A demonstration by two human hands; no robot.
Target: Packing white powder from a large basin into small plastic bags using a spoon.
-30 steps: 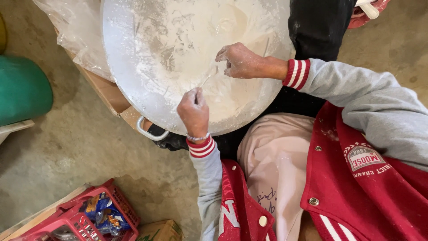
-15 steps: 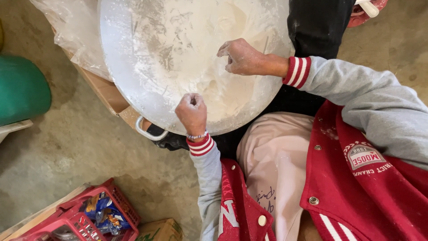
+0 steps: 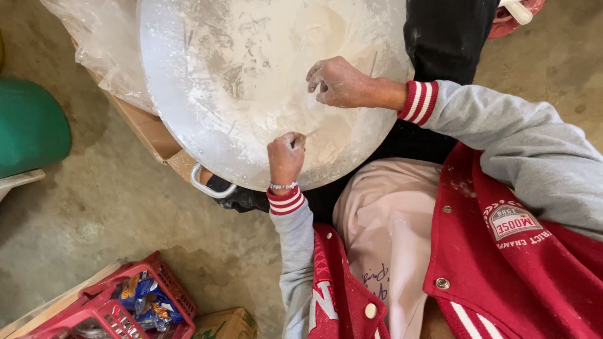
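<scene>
Big round metal pan [image 3: 207, 75] dusted with white flour [image 3: 276, 94], fills upper middle of frame, small loop handle [image 3: 207, 187] at its lower left edge. Left hand [image 3: 286, 157] at pan's lower rim, curled into a loose fist on the floury surface, fingers closed; can't tell if anything is pinched inside. Right hand [image 3: 339, 81] further up and right, over the pan, fingers bent and floury, tips touching or just above the flour, nothing clearly held. Both wrists in red-and-white striped cuffs, grey sleeves, red jacket [image 3: 521, 263] lower right. Pan rests on a cardboard box [image 3: 151, 129] with a clear plastic bag [image 3: 94, 44] at upper left. Concrete floor [image 3: 94, 220] beneath. Green rounded object [image 3: 28, 125] far left. Red plastic crate [image 3: 119, 301] with packets at lower left, another carton [image 3: 226, 323] beside it.
</scene>
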